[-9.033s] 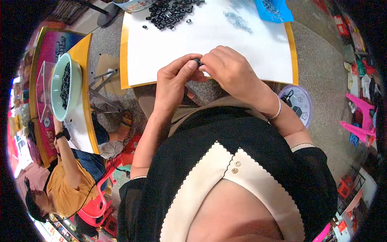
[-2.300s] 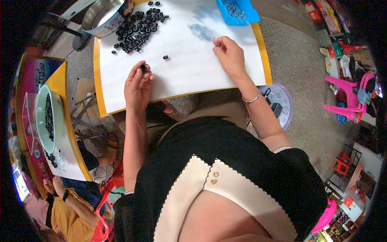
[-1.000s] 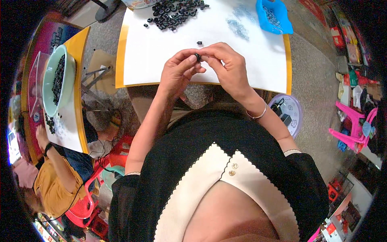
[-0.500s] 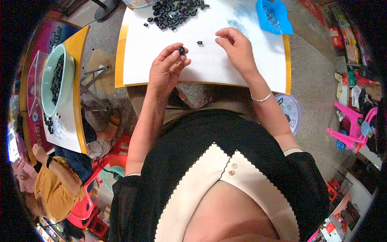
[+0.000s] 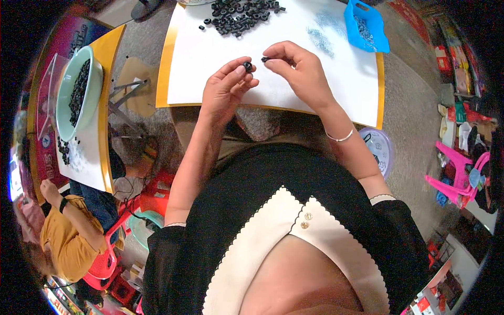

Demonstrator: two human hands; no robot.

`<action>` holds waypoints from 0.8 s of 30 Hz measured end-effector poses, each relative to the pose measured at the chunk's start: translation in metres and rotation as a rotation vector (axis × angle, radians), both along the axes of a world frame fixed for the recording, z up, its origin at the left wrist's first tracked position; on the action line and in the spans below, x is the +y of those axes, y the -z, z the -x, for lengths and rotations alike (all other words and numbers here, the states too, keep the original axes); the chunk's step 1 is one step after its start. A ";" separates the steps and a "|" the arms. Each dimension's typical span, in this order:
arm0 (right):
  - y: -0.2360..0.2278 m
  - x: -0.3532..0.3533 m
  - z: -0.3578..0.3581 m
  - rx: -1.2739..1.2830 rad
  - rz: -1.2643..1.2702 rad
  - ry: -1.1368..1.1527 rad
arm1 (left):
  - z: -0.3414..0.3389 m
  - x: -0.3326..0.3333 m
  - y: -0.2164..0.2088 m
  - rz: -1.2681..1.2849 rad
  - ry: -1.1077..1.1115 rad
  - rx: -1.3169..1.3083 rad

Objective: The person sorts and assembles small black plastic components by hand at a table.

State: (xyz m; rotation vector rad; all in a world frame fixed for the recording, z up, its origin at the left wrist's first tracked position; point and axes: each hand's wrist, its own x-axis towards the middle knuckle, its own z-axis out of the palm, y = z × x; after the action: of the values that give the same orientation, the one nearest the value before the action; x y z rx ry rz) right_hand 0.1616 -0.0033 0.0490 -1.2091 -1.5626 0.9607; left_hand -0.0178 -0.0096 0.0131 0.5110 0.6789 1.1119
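My left hand (image 5: 227, 86) pinches a round black piece with a hole (image 5: 248, 66) between thumb and fingertips, above the white tabletop (image 5: 199, 68). Just to its right, my right hand (image 5: 300, 71) pinches a small black part (image 5: 265, 59), mostly covered by the fingertips. The two pieces are close together but apart. Beyond my hands lies a pile of small black cylindrical parts (image 5: 241, 18). At the far right of the tabletop is a blue plastic tray (image 5: 374, 42) with tiny pale pieces inside, perhaps springs. More such pale pieces (image 5: 319, 42) are scattered beside it.
To the left, another table holds a pale green basin (image 5: 62, 94) of black parts, with a person in a mustard shirt (image 5: 73, 236) sitting by it. A lilac tub (image 5: 386, 149) stands beneath my table's right side. A pink plastic stool (image 5: 457, 173) is farther right.
My right hand has moved left and taken hold of the small black part that lay on the tabletop. My left hand still holds its piece. The whole view has shifted slightly.
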 end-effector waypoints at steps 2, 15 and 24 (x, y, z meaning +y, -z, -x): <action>-0.014 -0.008 0.004 0.074 0.018 -0.059 | -0.001 0.000 0.001 -0.029 0.031 -0.048; -0.022 -0.022 0.008 -0.138 -0.225 -0.042 | -0.009 -0.009 -0.018 -0.150 0.013 0.090; -0.016 -0.021 0.009 -0.308 -0.545 -0.067 | -0.004 -0.010 -0.029 -0.258 0.010 0.349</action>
State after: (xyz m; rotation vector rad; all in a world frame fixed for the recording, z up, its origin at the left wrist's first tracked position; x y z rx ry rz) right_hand 0.1522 -0.0244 0.0648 -0.9431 -1.9524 0.3490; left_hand -0.0135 -0.0194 0.0416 0.9432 0.8377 1.1180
